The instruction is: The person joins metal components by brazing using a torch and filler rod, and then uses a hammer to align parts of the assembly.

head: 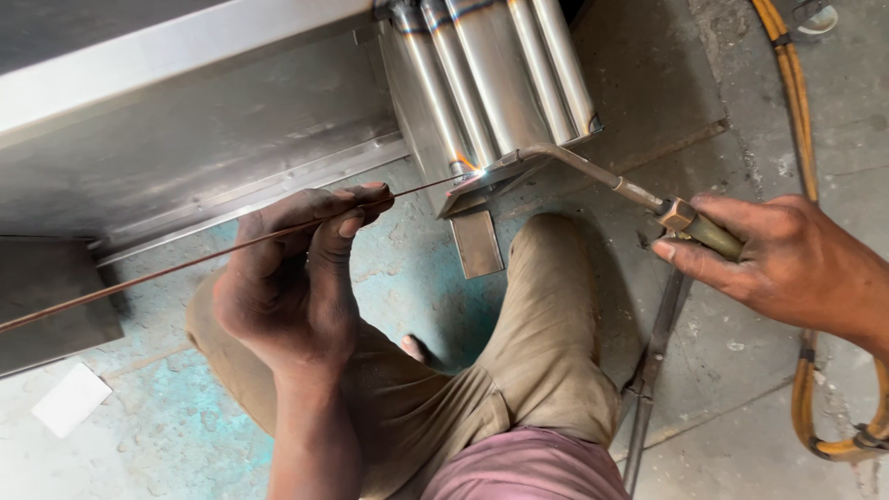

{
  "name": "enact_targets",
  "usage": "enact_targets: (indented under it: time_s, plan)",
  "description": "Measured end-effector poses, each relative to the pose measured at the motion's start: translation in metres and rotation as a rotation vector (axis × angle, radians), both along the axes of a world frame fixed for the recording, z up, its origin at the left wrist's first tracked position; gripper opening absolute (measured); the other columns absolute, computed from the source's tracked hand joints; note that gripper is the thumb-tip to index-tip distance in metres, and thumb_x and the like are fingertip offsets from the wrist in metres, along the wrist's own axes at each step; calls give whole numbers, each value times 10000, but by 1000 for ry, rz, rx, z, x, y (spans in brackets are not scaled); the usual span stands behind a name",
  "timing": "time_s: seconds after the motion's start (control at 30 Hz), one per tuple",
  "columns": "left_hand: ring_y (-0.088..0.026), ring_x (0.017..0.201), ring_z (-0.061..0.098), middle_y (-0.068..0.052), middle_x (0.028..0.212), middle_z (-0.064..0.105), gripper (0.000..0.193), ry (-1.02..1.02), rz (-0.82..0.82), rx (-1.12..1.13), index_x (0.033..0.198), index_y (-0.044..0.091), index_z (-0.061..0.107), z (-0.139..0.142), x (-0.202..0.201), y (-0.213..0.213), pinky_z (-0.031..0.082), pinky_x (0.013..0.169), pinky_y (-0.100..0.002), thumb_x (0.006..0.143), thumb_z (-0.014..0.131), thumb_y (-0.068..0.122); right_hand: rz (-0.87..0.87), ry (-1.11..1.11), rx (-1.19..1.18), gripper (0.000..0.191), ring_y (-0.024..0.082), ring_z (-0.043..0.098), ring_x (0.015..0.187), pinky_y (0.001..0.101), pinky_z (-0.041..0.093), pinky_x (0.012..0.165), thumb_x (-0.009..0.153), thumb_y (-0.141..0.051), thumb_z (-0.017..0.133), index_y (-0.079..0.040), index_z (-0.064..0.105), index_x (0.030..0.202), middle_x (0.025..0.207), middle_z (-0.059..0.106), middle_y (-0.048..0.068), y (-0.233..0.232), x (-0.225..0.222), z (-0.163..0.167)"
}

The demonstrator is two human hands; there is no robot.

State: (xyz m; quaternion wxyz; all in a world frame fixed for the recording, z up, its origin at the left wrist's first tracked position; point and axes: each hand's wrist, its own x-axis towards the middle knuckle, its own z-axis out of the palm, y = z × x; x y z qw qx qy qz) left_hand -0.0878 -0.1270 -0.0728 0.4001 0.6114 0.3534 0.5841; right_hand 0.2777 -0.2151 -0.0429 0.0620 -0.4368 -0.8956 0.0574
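Note:
My left hand (292, 278) pinches a thin copper-coloured filler rod (185, 264) that runs from the lower left up to a small bright flame spot (466, 167) at the base of several shiny steel tubes (491, 74). My right hand (787, 264) grips the handle of a gas torch (602, 176). Its bent metal neck reaches left, with the tip at the same joint on a steel plate (482, 190). Rod end and torch tip meet there.
A large stainless steel sheet structure (185, 120) fills the upper left. Yellow hoses (801, 111) trail along the right over the concrete floor. My bent knee in khaki trousers (546, 315) sits between the hands. A dark metal bar (653, 352) and a white scrap (69, 398) lie on the floor.

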Motion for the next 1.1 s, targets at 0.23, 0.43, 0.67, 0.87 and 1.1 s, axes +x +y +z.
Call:
enact_targets:
  time_s: [0.23, 0.43, 0.67, 0.87, 1.1]
  plan:
    - [-232, 1036, 762, -185, 1110, 719, 100, -11, 1, -22, 1170, -108, 592, 10, 2, 2, 678, 959, -356, 1086, 644, -95, -727, -2, -493, 308, 198, 511, 363, 388, 391, 404, 840, -321, 808, -68, 746, 1004, 433, 523, 92, 0, -16, 13]
    - [-229, 1035, 760, -176, 1111, 717, 103, 7, -1, -10, 1162, -111, 599, 16, 2, 2, 672, 951, -353, 1078, 657, -98, -771, 7, -532, 280, 162, 491, 332, 381, 367, 377, 853, -336, 797, -75, 741, 938, 387, 494, 46, 0, -18, 18]
    - [-237, 1025, 766, -156, 1123, 707, 64, 79, 27, 51, 1087, -104, 639, 16, 4, 3, 634, 921, -336, 1055, 694, -102, -762, -54, -525, 287, 208, 454, 336, 410, 336, 397, 850, -321, 816, -69, 736, 963, 372, 443, 88, 4, -23, 21]
    - [-223, 1007, 767, -153, 1100, 713, 64, 134, 47, 38, 1065, -106, 656, 21, 3, 1, 630, 901, -321, 1031, 710, -97, -732, -28, -526, 296, 176, 508, 336, 384, 389, 374, 844, -312, 798, -73, 734, 1005, 411, 492, 62, 3, -22, 23]
    - [-223, 1011, 772, -152, 1108, 718, 68, 155, 42, 37, 1074, -96, 664, 22, 2, 1, 678, 906, -299, 1045, 725, -88, -727, -31, -524, 295, 173, 547, 352, 375, 405, 380, 859, -311, 793, -64, 726, 1007, 433, 527, 67, 4, -23, 22]
